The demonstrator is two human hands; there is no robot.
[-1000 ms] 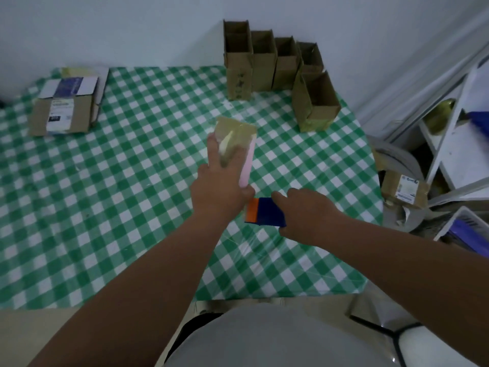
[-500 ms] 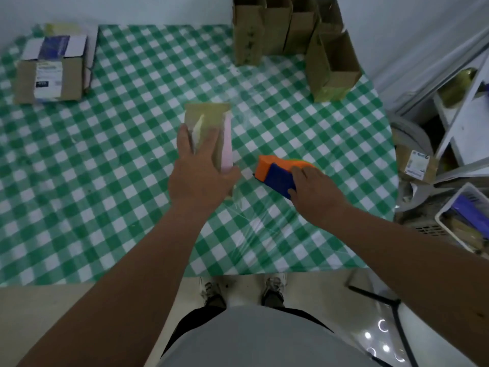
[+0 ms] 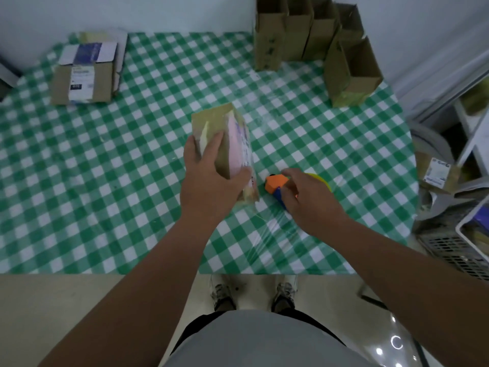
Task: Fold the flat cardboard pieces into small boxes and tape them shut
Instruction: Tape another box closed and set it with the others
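Left hand [image 3: 211, 178] grip wraps small brown cardboard box [image 3: 225, 144], long axis toward 12 o'clock; right hand [image 3: 309, 197] grip holds orange-blue tape dispenser [image 3: 275, 185] at box's 3 o'clock, apparently just beside.

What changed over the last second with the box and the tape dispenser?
The right hand carried the tape dispenser from the box's near end round to its right side. The left hand kept its grip on the small box, now turned slightly. The open boxes at the back stayed put.

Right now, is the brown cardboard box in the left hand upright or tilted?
Tilted: the brown cardboard box leans away, only its near end on the checked tablecloth.
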